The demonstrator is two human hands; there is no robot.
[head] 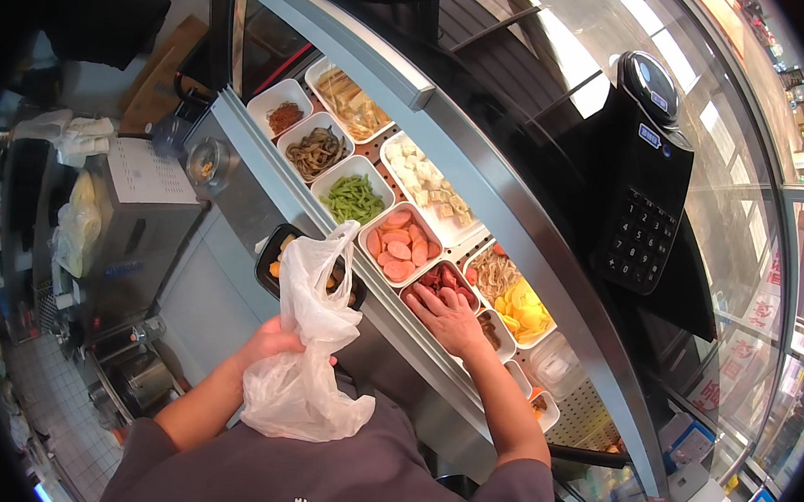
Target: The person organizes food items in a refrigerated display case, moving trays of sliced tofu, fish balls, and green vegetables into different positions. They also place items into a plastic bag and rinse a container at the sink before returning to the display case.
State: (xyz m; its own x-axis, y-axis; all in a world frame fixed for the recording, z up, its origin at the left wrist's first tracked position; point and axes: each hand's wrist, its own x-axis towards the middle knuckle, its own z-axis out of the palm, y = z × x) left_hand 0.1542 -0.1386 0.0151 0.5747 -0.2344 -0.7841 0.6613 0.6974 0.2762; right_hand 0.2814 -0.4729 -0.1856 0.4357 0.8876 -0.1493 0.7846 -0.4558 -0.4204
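My right hand (448,317) reaches into a white tray of dark red meat pieces (442,282) in the display case, its fingertips among them; whether they grip a piece is hidden. My left hand (276,344) is closed around a white plastic bag (318,343), which hangs down over my forearm side. Partly behind the bag is a black container (278,242) with yellow-orange food in it, at the case's near edge. Beside the meat tray stand white trays with sliced pink sausage (397,244) and chopped green vegetable (352,198).
Other trays hold white cubes (421,172), dark strips (316,153), yellow slices (523,312) and tofu-skin-like pieces (349,100). The metal-framed glass lid (505,181) rises beyond the trays. A black keypad device (642,219) stands at the right, a metal cabinet (143,247) at the left.
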